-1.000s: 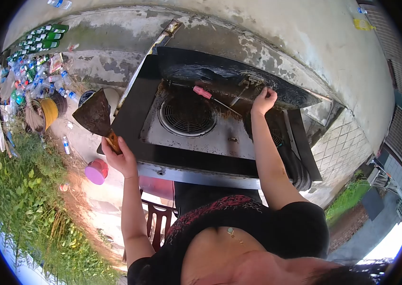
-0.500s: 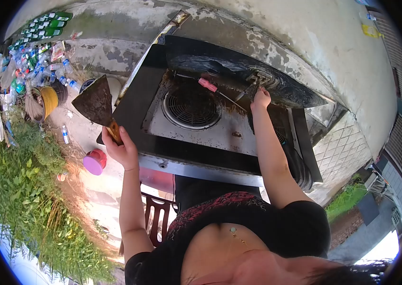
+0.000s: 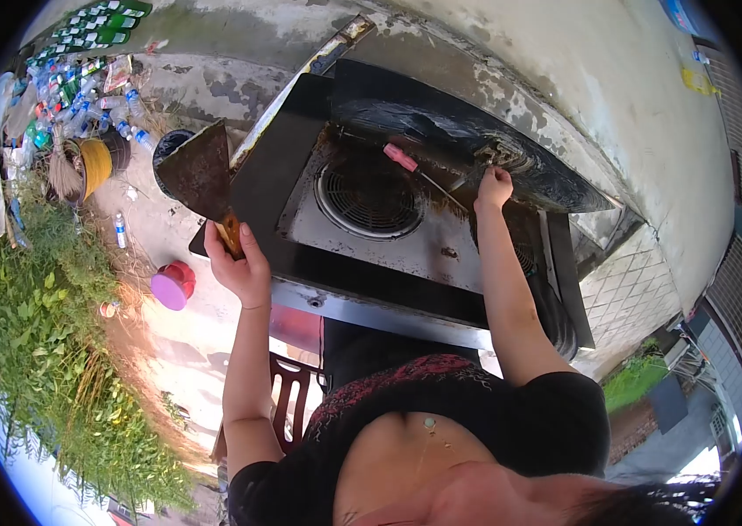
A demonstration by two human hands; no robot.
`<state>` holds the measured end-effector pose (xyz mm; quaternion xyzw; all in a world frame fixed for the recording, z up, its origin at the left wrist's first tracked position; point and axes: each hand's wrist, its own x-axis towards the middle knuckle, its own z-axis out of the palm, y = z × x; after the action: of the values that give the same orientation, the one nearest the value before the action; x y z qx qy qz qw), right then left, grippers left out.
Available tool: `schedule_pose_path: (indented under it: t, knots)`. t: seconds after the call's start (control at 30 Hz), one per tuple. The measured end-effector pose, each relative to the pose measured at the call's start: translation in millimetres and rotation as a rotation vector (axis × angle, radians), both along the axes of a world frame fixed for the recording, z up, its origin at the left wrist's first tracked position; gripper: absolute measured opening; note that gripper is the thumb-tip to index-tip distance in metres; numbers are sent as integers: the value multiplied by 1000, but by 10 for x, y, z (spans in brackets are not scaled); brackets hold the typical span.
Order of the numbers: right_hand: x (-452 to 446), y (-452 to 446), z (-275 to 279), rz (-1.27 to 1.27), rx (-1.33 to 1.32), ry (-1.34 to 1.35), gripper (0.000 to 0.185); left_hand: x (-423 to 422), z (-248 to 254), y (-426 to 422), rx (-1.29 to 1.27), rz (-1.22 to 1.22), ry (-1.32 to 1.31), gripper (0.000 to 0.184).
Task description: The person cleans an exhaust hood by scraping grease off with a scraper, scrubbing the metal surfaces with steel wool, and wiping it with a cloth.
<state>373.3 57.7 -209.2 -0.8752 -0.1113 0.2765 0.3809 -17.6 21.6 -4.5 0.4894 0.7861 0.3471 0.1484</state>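
Observation:
My left hand (image 3: 241,266) is closed around the wooden handle of a wide scraper (image 3: 200,174), whose dirty blade points up. It is held off the left side of a greasy range hood (image 3: 292,226). My right hand (image 3: 495,186) is closed at the hood's dark tilted panel (image 3: 415,121), beside a patch of thick brownish grime (image 3: 506,154). A greyish piece shows by its fingers; what they grip cannot be made out. Left of that hand, a screwdriver (image 3: 401,158) with a pink handle lies on the hood, above the round fan grille (image 3: 369,197).
A pink stool or tub (image 3: 173,286) and a water bottle (image 3: 120,231) stand on the ground at left. Farther back are piled plastic bottles (image 3: 82,114) and a yellow-sided basket (image 3: 94,170). A peeling wall (image 3: 581,79) rises behind the hood; a chair (image 3: 288,399) is below.
The hood and both hands appear shifted slightly to the right in view. My left hand still holds the scraper, and my right hand stays at the grimy panel.

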Motion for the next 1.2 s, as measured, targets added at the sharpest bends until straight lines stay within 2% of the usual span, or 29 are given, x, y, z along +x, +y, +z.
schedule_pose_path:
  t: [0.07,0.13,0.17,0.2,0.27,0.37,0.4,0.43,0.5,0.57,0.6,0.63,0.67,0.73,0.8,0.9,1.03,1.07,1.13,1.2]
  knots:
    - [118,-99,200,83,44,-61,12,37,29,46,32,11,-15,45]
    - [130,-139,599,410,-17,-484,10,-3,-29,16,25,71,-97,45]
    - [4,-90,851,676,209,-663,8,-6,-61,7,56,87,-99,44]
    - [-111,-11,1021,959,240,-712,9,4,-65,15,84,71,-62,44]
    - [-377,323,1238,1281,371,-821,12,2,-19,30,124,30,3,43]
    - [-512,935,1179,1435,432,-1172,22,-12,-32,-17,94,109,-153,43]
    - [-445,941,1075,1610,394,-1190,24,-36,-7,-28,72,140,-207,43]
    - [-333,861,981,1901,327,-1239,24,-63,36,-10,74,155,-207,43]
    - [-9,720,747,2411,171,-1291,26,-206,111,7,100,143,-66,41]
    - [11,800,681,2409,199,-1250,26,-371,132,6,124,155,44,37]
    - [-124,851,704,2365,214,-1235,26,-455,118,-35,26,203,8,35]
    - [-410,1030,995,2321,330,-1320,28,-491,79,-43,70,229,-21,35]
    - [-621,1206,1143,2247,393,-1294,31,-513,29,-25,117,249,-46,34]
    - [-799,1309,1187,2153,350,-1256,34,-499,-22,-58,172,325,-177,34]
    - [-603,1140,877,2320,408,-1375,29,-501,-104,-82,264,407,-364,33]
    - [-395,1035,590,2708,159,-1271,27,-453,-71,-75,383,421,-551,29]
    - [-1341,1471,942,2285,482,-1358,30,-469,-93,-15,470,416,-590,21]
    - [-1449,1531,951,2230,475,-1316,33,-472,-81,-24,467,406,-598,21]
    - [-1295,1365,716,2352,402,-1420,31,-464,-80,-32,498,404,-649,21]
    - [-920,1092,431,2568,378,-1391,24,-458,-68,-36,500,382,-697,23]
